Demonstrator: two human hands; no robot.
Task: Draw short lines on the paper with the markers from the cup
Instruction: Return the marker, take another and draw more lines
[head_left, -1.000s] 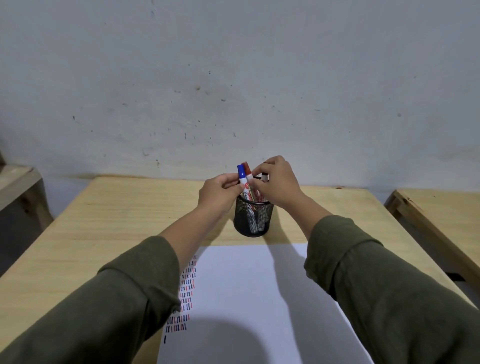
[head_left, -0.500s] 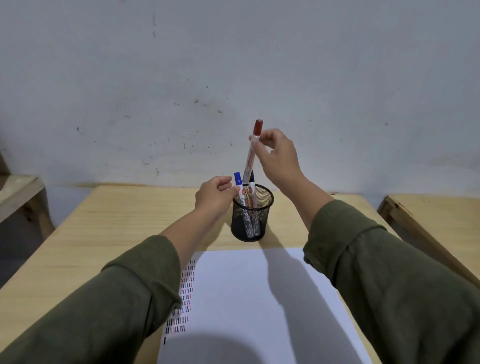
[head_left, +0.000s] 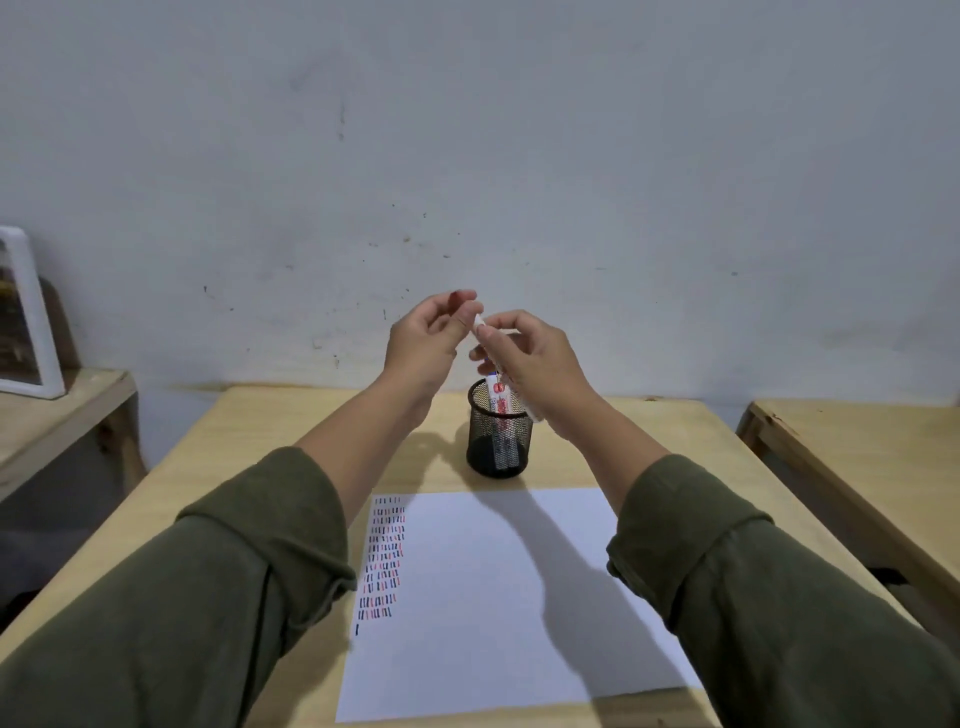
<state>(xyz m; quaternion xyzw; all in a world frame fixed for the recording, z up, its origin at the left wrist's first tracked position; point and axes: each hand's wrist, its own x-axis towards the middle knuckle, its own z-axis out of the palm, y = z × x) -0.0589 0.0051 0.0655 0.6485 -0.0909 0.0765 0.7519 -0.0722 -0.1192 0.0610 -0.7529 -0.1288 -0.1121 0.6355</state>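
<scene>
Two hands mid-frame above cup (head_left: 499, 429): right hand (head_left: 530, 358) grips marker (head_left: 506, 376), left hand (head_left: 423, 345) pinches red cap (head_left: 456, 296). Paper (head_left: 498, 587) lies lower centre. Keep cap pinched, bring tip down beside existing lines (head_left: 383, 558).

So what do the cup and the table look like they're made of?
The cup looks like black wire mesh, probably painted metal: the markers inside show through its open weave, and the finish is matte. The table looks like pale, unvarnished or lightly finished wood, possibly pine: grain lines run along its top and there is little shine.
</scene>
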